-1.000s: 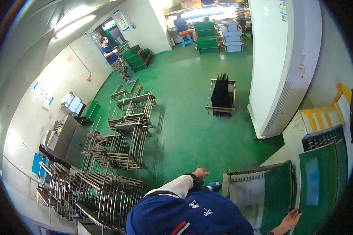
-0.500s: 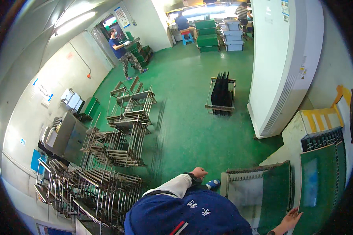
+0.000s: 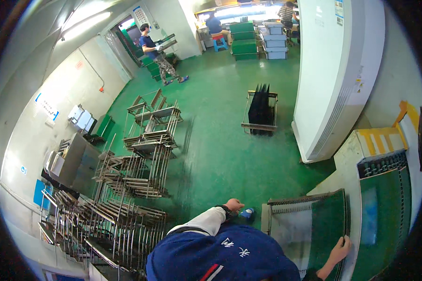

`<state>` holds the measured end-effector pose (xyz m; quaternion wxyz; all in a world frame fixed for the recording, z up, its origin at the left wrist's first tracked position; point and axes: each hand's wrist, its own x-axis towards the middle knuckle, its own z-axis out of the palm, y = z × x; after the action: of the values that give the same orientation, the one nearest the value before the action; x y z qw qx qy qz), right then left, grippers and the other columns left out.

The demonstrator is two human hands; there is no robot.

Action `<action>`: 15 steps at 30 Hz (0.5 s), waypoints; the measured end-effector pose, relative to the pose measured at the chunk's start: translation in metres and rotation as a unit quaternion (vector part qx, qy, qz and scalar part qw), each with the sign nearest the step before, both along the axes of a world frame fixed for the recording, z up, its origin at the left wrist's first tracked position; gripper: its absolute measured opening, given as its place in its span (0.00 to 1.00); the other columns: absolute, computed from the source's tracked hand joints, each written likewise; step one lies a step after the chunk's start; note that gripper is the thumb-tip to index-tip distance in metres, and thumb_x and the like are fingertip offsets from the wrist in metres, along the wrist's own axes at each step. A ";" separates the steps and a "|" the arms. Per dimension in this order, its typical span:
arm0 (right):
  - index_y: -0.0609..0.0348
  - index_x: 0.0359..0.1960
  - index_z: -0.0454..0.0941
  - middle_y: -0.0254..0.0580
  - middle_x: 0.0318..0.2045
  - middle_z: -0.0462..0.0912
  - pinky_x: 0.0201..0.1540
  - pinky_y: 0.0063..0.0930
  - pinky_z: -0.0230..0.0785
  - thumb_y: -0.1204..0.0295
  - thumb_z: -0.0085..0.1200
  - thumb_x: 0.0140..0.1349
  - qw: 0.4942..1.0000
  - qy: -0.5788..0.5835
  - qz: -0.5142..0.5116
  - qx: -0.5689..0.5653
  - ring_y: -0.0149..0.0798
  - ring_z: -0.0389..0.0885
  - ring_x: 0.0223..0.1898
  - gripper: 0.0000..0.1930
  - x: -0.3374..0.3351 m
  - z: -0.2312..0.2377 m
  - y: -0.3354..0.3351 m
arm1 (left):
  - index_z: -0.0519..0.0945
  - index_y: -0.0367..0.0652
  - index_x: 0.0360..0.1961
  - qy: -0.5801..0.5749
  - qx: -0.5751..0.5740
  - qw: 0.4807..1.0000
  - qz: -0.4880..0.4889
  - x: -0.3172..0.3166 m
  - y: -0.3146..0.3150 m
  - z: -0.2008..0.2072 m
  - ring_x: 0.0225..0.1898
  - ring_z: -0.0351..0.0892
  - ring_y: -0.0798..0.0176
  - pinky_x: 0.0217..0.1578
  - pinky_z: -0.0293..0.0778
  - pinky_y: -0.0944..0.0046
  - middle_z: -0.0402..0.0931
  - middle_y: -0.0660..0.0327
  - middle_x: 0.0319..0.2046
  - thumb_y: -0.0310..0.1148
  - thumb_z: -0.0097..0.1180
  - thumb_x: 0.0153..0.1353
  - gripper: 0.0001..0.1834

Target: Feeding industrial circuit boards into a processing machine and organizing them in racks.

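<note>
My left hand (image 3: 233, 204), a dark band at its wrist, hangs over the green floor beside my blue-and-white shoe. Its fingers are curled in, and nothing shows in them. My right hand (image 3: 338, 251) is over the right edge of a slotted rack (image 3: 288, 206), with fingers bent, a little apart and no object visible between them. Upright green panels (image 3: 324, 229) fill the right part of this rack; a pale, shiny surface shows in its left part. Just right of that hand lies a long machine bed with a green surface (image 3: 384, 225) and a row of dark rollers (image 3: 383, 164).
Empty metal racks (image 3: 145, 173) crowd the left side. A rack of black panels (image 3: 260, 110) stands on the floor ahead. A tall white cabinet (image 3: 335, 79) rises at right. A co-worker (image 3: 157, 54) carries a rack at the far left; green and grey crates (image 3: 244, 42) are stacked beyond.
My right hand has moved left and forward, from the machine bed's edge to the rack's edge, its fingers more bent. The far co-worker has stepped right, now carrying a rack.
</note>
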<state>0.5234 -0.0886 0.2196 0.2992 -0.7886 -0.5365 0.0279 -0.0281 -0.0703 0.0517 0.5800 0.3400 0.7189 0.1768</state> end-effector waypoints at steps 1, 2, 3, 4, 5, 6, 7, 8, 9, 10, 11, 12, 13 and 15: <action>0.66 0.39 0.74 0.49 0.43 0.74 0.49 0.37 0.61 0.70 0.50 0.55 0.998 -0.057 0.013 -0.004 0.47 0.70 0.45 0.13 -0.003 -0.001 -0.001 | 0.77 0.35 0.27 0.007 0.006 1.000 -0.003 -0.002 0.004 -0.009 0.21 0.76 0.64 0.21 0.73 0.65 0.76 0.58 0.21 0.42 0.56 0.49 0.17; 0.65 0.40 0.73 0.48 0.45 0.72 0.52 0.38 0.58 0.72 0.51 0.53 0.999 -0.036 0.002 -0.017 0.47 0.66 0.49 0.13 -0.003 -0.007 -0.003 | 0.77 0.34 0.26 0.014 0.013 1.000 -0.004 -0.004 0.008 -0.017 0.20 0.76 0.64 0.21 0.73 0.65 0.77 0.58 0.20 0.41 0.55 0.48 0.17; 0.65 0.41 0.72 0.48 0.46 0.71 0.52 0.38 0.58 0.72 0.51 0.52 0.998 -0.061 0.002 -0.015 0.48 0.66 0.50 0.14 -0.004 -0.009 -0.006 | 0.77 0.34 0.26 0.011 0.016 1.000 -0.005 -0.001 0.013 -0.017 0.20 0.76 0.64 0.21 0.73 0.65 0.76 0.58 0.20 0.41 0.55 0.47 0.17; 0.65 0.42 0.72 0.49 0.47 0.71 0.52 0.38 0.59 0.73 0.51 0.52 0.996 -0.085 0.002 -0.013 0.48 0.66 0.50 0.15 -0.006 -0.011 -0.007 | 0.77 0.34 0.26 0.009 0.019 1.000 -0.004 0.002 0.018 -0.017 0.20 0.76 0.65 0.20 0.73 0.65 0.76 0.58 0.19 0.41 0.56 0.47 0.17; 0.64 0.43 0.71 0.49 0.47 0.70 0.51 0.39 0.59 0.73 0.51 0.51 0.994 -0.110 0.003 -0.011 0.48 0.65 0.50 0.16 -0.008 -0.013 -0.007 | 0.77 0.35 0.25 0.007 0.022 1.000 -0.003 0.003 0.023 -0.016 0.19 0.76 0.65 0.20 0.72 0.65 0.76 0.59 0.19 0.41 0.56 0.47 0.17; 0.64 0.43 0.70 0.49 0.47 0.70 0.51 0.39 0.59 0.74 0.52 0.50 0.989 -0.145 -0.005 0.000 0.48 0.65 0.51 0.17 -0.013 -0.012 -0.007 | 0.77 0.35 0.25 0.005 0.022 1.000 -0.017 0.003 0.029 -0.015 0.19 0.76 0.65 0.20 0.72 0.65 0.76 0.59 0.18 0.41 0.56 0.47 0.17; 0.63 0.44 0.70 0.50 0.47 0.70 0.51 0.39 0.59 0.75 0.52 0.49 0.984 -0.179 -0.012 0.011 0.49 0.65 0.51 0.18 -0.020 -0.012 -0.008 | 0.77 0.35 0.25 0.003 0.021 0.999 -0.031 0.002 0.035 -0.014 0.19 0.76 0.65 0.20 0.72 0.65 0.75 0.59 0.18 0.42 0.56 0.47 0.17; 0.63 0.44 0.69 0.50 0.46 0.70 0.50 0.39 0.60 0.76 0.53 0.48 0.976 -0.214 -0.019 0.023 0.49 0.64 0.51 0.19 -0.027 -0.011 -0.009 | 0.77 0.35 0.25 0.001 0.020 0.999 -0.044 0.000 0.040 -0.012 0.19 0.76 0.65 0.19 0.72 0.65 0.75 0.59 0.18 0.42 0.56 0.47 0.17; 0.62 0.45 0.69 0.48 0.50 0.66 0.52 0.39 0.58 0.75 0.53 0.49 0.979 -0.199 -0.043 -0.008 0.48 0.62 0.53 0.19 -0.041 -0.004 -0.010 | 0.77 0.35 0.25 -0.013 0.021 0.999 -0.037 -0.002 0.045 -0.013 0.18 0.75 0.65 0.19 0.72 0.64 0.75 0.60 0.17 0.43 0.56 0.47 0.17; 0.62 0.46 0.69 0.45 0.54 0.62 0.54 0.40 0.56 0.75 0.53 0.49 0.980 -0.183 -0.062 -0.039 0.47 0.60 0.56 0.19 -0.059 0.008 -0.012 | 0.77 0.36 0.25 -0.025 0.020 0.999 -0.025 -0.005 0.046 -0.013 0.18 0.75 0.66 0.19 0.71 0.64 0.75 0.60 0.17 0.43 0.56 0.47 0.18; 0.61 0.47 0.69 0.42 0.58 0.58 0.56 0.40 0.54 0.74 0.52 0.50 0.980 -0.167 -0.081 -0.069 0.46 0.57 0.58 0.20 -0.076 0.018 -0.013 | 0.77 0.36 0.25 -0.037 0.019 0.999 -0.014 -0.009 0.048 -0.013 0.18 0.75 0.66 0.19 0.71 0.64 0.75 0.60 0.17 0.43 0.56 0.47 0.18; 0.61 0.47 0.69 0.41 0.59 0.56 0.57 0.40 0.54 0.75 0.53 0.49 0.976 -0.170 -0.093 -0.103 0.45 0.56 0.58 0.20 -0.088 0.026 -0.016 | 0.77 0.36 0.25 -0.028 0.025 0.999 -0.025 -0.010 0.052 -0.012 0.18 0.75 0.65 0.19 0.71 0.64 0.75 0.60 0.17 0.43 0.56 0.47 0.18; 0.60 0.48 0.69 0.41 0.60 0.55 0.57 0.40 0.53 0.75 0.53 0.49 0.970 -0.171 -0.101 -0.138 0.44 0.55 0.59 0.21 -0.100 0.033 -0.018 | 0.77 0.36 0.25 -0.017 0.030 0.999 -0.032 -0.015 0.052 -0.009 0.18 0.75 0.65 0.19 0.71 0.64 0.75 0.60 0.18 0.43 0.56 0.47 0.18; 0.60 0.48 0.69 0.40 0.61 0.52 0.58 0.39 0.53 0.76 0.54 0.48 0.963 -0.172 -0.116 -0.170 0.44 0.53 0.60 0.21 -0.111 0.036 -0.015 | 0.77 0.36 0.26 -0.005 0.032 0.999 -0.027 -0.030 0.050 -0.009 0.18 0.75 0.65 0.19 0.71 0.64 0.75 0.60 0.18 0.44 0.56 0.47 0.18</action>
<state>0.4124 -0.1039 0.2558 0.0653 -0.8773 -0.4725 -0.0527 -0.0583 -0.0200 0.0424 0.5766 0.3771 0.7005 0.1858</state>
